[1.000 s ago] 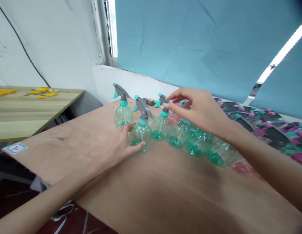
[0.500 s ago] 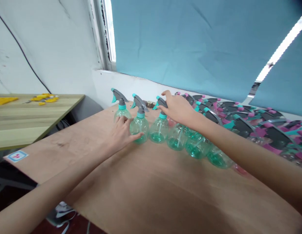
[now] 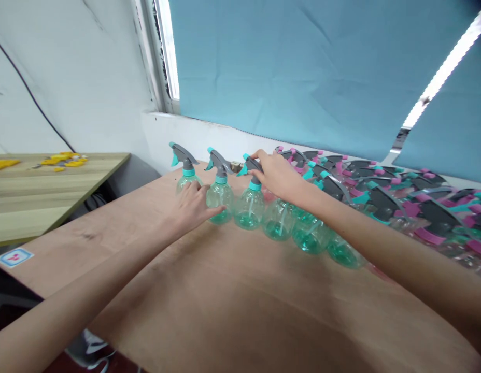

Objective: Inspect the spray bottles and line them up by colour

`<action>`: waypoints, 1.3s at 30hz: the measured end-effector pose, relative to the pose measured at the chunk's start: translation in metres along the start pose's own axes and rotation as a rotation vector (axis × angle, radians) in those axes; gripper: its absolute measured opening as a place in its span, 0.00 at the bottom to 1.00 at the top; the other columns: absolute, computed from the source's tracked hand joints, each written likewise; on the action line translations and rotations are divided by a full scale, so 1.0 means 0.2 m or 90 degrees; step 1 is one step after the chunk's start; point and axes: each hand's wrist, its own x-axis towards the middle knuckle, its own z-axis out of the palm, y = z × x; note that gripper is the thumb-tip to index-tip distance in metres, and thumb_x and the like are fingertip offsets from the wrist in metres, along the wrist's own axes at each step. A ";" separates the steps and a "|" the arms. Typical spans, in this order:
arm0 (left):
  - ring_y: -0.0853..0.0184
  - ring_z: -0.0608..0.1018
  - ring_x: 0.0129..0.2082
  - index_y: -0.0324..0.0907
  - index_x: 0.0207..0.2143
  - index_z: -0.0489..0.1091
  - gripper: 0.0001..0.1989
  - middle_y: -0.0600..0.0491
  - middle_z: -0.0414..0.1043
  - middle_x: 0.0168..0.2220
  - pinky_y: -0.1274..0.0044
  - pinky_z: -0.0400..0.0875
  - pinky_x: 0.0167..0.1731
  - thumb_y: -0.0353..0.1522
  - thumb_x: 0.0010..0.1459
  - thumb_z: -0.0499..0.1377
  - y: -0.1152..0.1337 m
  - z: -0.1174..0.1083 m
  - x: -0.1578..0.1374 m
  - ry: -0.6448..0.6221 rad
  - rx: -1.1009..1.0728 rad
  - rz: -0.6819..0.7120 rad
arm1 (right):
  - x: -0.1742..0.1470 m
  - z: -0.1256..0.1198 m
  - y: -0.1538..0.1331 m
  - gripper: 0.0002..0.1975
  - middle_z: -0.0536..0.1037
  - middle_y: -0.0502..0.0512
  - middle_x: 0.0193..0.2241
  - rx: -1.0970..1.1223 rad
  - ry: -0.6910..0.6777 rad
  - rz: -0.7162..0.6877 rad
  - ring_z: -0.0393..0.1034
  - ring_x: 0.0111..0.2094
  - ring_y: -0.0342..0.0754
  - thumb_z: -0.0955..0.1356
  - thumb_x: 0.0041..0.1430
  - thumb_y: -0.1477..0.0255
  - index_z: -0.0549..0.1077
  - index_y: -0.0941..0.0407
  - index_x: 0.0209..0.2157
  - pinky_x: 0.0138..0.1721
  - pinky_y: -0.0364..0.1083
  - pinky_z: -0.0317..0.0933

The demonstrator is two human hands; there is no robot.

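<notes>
My left hand is against the left side of a clear spray bottle with green liquid, its thumb stretched across the bottle's lower front. Its fingers are spread and partly cover another spray bottle at the row's left end. With thumb and fingers, my right hand grips the grey and teal trigger head of a third spray bottle, which stands upright. Beside it, under my right forearm, are several more green-tinted bottles; the forearm hides part of them.
Many spray bottles with grey and pink heads crowd the right of the wooden table. A blue sheet hangs behind. At left, a second table bears yellow pieces. A sticker marks the near left corner.
The view has shifted slightly, so most things sit a little further left. My right hand's fingers have come down closer around the third bottle's trigger head. My left hand keeps nearly the same pose.
</notes>
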 end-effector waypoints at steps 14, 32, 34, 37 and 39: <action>0.54 0.73 0.39 0.40 0.53 0.63 0.22 0.48 0.64 0.38 0.62 0.67 0.41 0.44 0.62 0.54 0.12 -0.09 -0.20 0.039 -0.071 -0.012 | -0.05 -0.05 -0.03 0.19 0.79 0.65 0.34 0.104 0.008 -0.036 0.68 0.43 0.59 0.64 0.59 0.72 0.68 0.65 0.51 0.40 0.53 0.59; 0.48 0.64 0.59 0.54 0.64 0.42 0.46 0.47 0.58 0.61 0.54 0.61 0.54 0.45 0.51 0.65 0.65 -0.14 -0.60 -0.160 -0.444 0.076 | -0.71 -0.40 -0.10 0.19 0.81 0.49 0.35 0.302 -0.033 -0.052 0.75 0.33 0.46 0.66 0.59 0.70 0.70 0.52 0.53 0.37 0.46 0.67; 0.48 0.64 0.59 0.54 0.64 0.44 0.45 0.47 0.58 0.61 0.53 0.61 0.54 0.45 0.50 0.66 0.70 -0.14 -0.61 -0.215 -0.481 0.077 | -0.80 -0.42 -0.05 0.23 0.79 0.49 0.43 0.326 -0.051 -0.044 0.75 0.38 0.48 0.69 0.56 0.62 0.69 0.49 0.54 0.36 0.46 0.68; 0.48 0.61 0.61 0.51 0.64 0.46 0.45 0.46 0.57 0.62 0.54 0.57 0.56 0.43 0.50 0.66 0.78 -0.13 -0.61 -0.264 -0.544 0.094 | -0.94 -0.41 0.08 0.38 0.67 0.42 0.59 0.409 -0.104 -0.034 0.65 0.56 0.49 0.73 0.49 0.59 0.56 0.37 0.60 0.53 0.48 0.62; 0.49 0.60 0.61 0.49 0.63 0.48 0.44 0.45 0.56 0.62 0.55 0.56 0.57 0.42 0.49 0.67 0.83 -0.10 -0.60 -0.287 -0.573 0.108 | -1.03 -0.37 0.16 0.43 0.60 0.41 0.62 0.444 -0.130 0.003 0.57 0.61 0.49 0.75 0.46 0.61 0.52 0.35 0.61 0.58 0.50 0.57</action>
